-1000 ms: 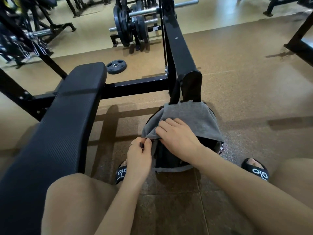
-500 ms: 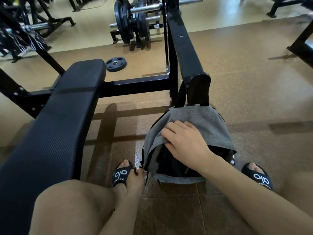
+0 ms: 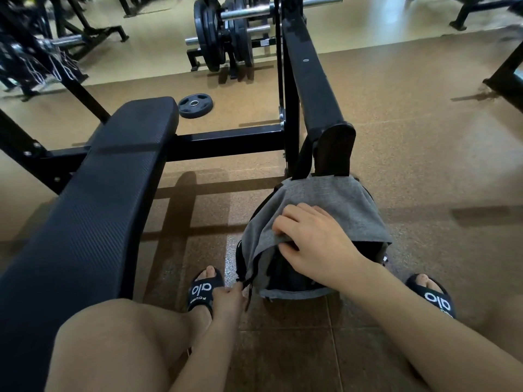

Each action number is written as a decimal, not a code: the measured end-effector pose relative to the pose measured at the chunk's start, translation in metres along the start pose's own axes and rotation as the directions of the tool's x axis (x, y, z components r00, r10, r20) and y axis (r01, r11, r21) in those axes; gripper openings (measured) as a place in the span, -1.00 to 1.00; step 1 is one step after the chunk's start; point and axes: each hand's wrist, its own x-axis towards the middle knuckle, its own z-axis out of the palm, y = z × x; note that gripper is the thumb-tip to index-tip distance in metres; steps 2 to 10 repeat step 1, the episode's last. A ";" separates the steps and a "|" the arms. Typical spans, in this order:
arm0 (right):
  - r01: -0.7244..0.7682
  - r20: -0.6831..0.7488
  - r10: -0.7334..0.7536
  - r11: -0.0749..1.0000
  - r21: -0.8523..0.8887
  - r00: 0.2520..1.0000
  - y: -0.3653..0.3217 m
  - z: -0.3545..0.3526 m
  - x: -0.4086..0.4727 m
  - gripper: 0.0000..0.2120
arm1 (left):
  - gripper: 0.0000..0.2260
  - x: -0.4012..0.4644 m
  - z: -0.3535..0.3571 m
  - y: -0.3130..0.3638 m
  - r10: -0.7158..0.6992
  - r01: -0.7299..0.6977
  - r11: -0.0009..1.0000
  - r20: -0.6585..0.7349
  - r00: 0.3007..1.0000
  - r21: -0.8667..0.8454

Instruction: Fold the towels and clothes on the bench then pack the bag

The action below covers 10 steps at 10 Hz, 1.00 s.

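Pinching the zip pull point(image 3: 245, 287) at lower centre, left hand point(image 3: 227, 299) has dropped from the bag's top edge to its base over the last second. Right hand point(image 3: 311, 246) presses the grey towel point(image 3: 334, 199), fingers curled on its edge, into the black bag point(image 3: 285, 275). Packing looks nearly done, zipping next. Slides point(image 3: 201, 291) read "alo". Bench point(image 3: 93, 199) left.
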 end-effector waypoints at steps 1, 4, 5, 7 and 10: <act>-0.095 -0.016 0.110 0.913 0.396 0.994 -0.007 -0.037 -0.010 -0.80 | -0.60 -0.044 -0.007 0.024 0.198 -0.197 0.978 0.000 0.980 -0.064; -0.095 -0.016 0.110 0.913 0.396 0.994 -0.007 -0.037 -0.010 -0.80 | -0.60 -0.044 -0.007 0.024 0.198 -0.197 0.978 0.000 0.980 -0.064; -0.095 -0.016 0.110 0.913 0.396 0.994 -0.007 -0.037 -0.010 -0.80 | -0.60 -0.044 -0.007 0.024 0.198 -0.197 0.978 0.000 0.980 -0.064; -0.095 -0.016 0.110 0.913 0.396 0.994 -0.007 -0.037 -0.010 -0.80 | -0.60 -0.044 -0.007 0.024 0.198 -0.197 0.978 0.000 0.980 -0.064; -0.095 -0.016 0.110 0.913 0.396 0.994 -0.007 -0.037 -0.010 -0.80 | -0.60 -0.044 -0.007 0.024 0.198 -0.197 0.978 0.000 0.980 -0.064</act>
